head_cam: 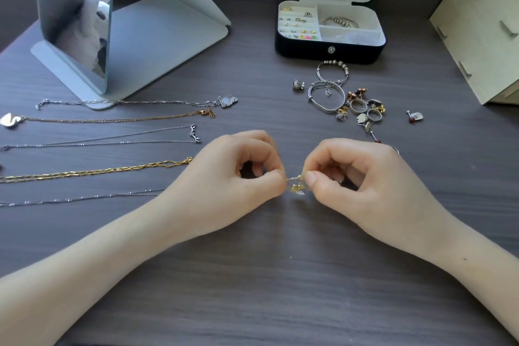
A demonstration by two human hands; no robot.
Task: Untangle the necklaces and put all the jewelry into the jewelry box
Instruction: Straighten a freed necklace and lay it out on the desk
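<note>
1. Step in hand: looks like the tail end of untangling. Four necklaces lie straight and parallel toward the table's left edge: a silver chain with a pale stone pendant [227, 100], a rose-gold chain [112, 120], a thin silver chain with an antler charm [193, 133] and a twisted gold chain [98, 171].
2. A fifth fine silver chain [84, 198] runs from the left edge in under the left hand [224, 177].
3. Fingers: left thumb and forefinger [276, 177] and right-hand [365, 177] thumb and forefinger each pinch a small gold-and-silver charm cluster [297, 187] mid-table. The other fingers are curled in, holding nothing.
4. Can't tell if that cluster is a clasp, a pendant or a knot; too small.
5. Next move, my read: a fine, gentle pull-apart at the pinch, no yanking the chain.
6. Boxing is mostly pending. The open black jewelry box with white lining [331, 50] sits at the far edge, right of centre. A loose heap of silver bangles, rings and earrings [351, 104] lies just in front of it.
</note>
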